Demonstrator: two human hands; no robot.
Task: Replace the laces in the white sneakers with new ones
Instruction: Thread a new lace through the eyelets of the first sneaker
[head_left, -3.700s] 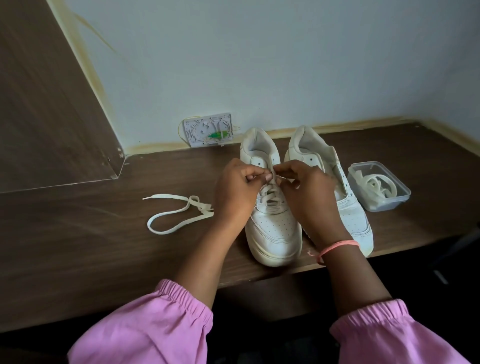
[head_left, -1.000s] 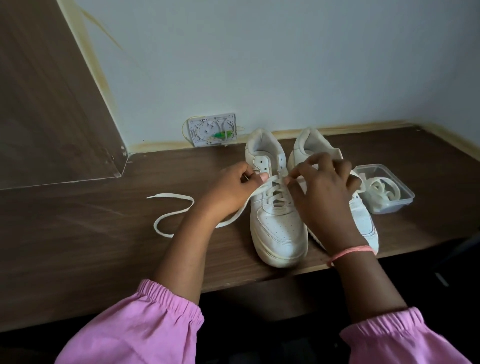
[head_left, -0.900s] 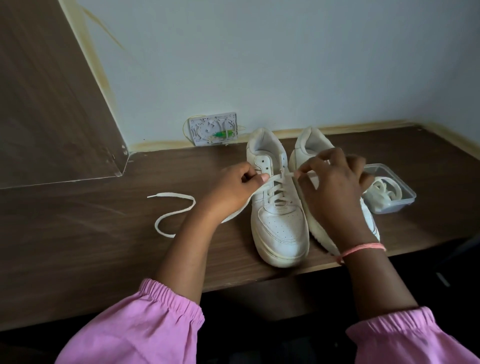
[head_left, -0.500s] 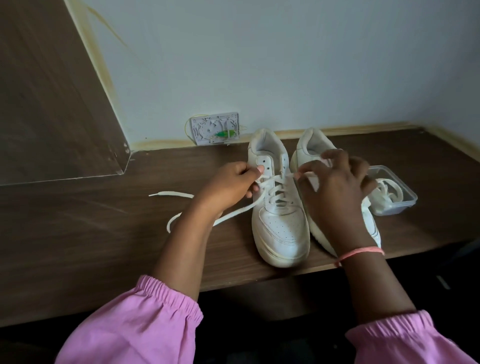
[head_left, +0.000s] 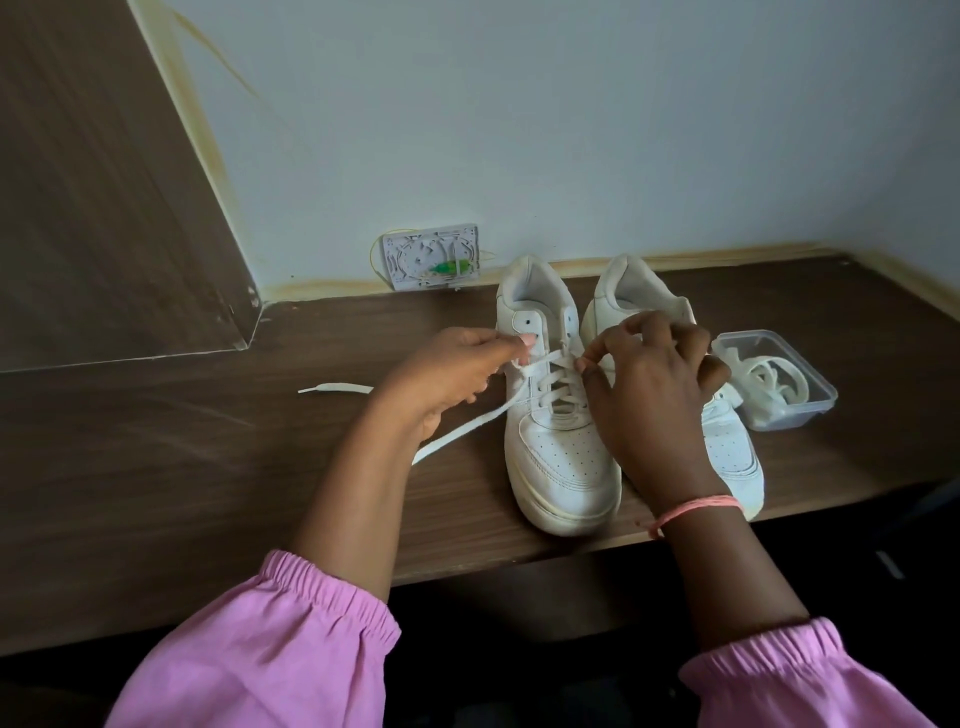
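You are leaning over the front edge of a dark brown wood-grain desk (head_left: 156, 467), your two pink elastic-cuffed sleeves (head_left: 270, 644) filling the bottom of the view and running out of frame. Below the desk edge everything is sitting in deep shadow and nothing can be made out there.

On the desk, the two white leather sneakers are standing side by side, toes toward you and heels toward the wall. The left sneaker (head_left: 563, 457) is showing almost whole; your right hand (head_left: 649, 395), wearing a thin pink string bracelet (head_left: 696, 506) at the wrist, is covering much of the right sneaker (head_left: 727, 447). That hand is curling over the gap between the shoes, its thumb and forefinger pinching the flat white lace (head_left: 457, 431) at the upper eyelets. Your left hand (head_left: 447, 374) is gripping the same lace on the shoe's other side. From under it the lace is trailing down and left across the desk, its middle hidden beneath your forearm, its tip (head_left: 311, 389) reappearing further left.

Just right of the shoes, a small clear plastic tub (head_left: 810, 410) is holding coiled white laces (head_left: 769, 384). Further back, a white plastic wall box with a green part (head_left: 431, 257) is sitting against the pale blue-grey wall (head_left: 571, 130), where a yellowish strip is edging the join. A brown wooden panel (head_left: 93, 208) is rising at far left.
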